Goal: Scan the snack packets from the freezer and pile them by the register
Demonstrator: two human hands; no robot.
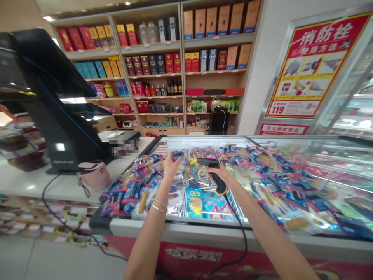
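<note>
Apparently scanning: left hand (171,165) grips a small blue packet (178,156) above the chest (204,230), left of the black scanner (217,182) gripped by the right hand (220,173); next move likely calls for lining both up.

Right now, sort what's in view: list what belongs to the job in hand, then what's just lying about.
In use:
black scanner, in the right hand
blue packet, in the left hand
probably the loose packets strewn across the freezer

Just about:
pink container
black terminal
shelved boxes
red poster
</note>
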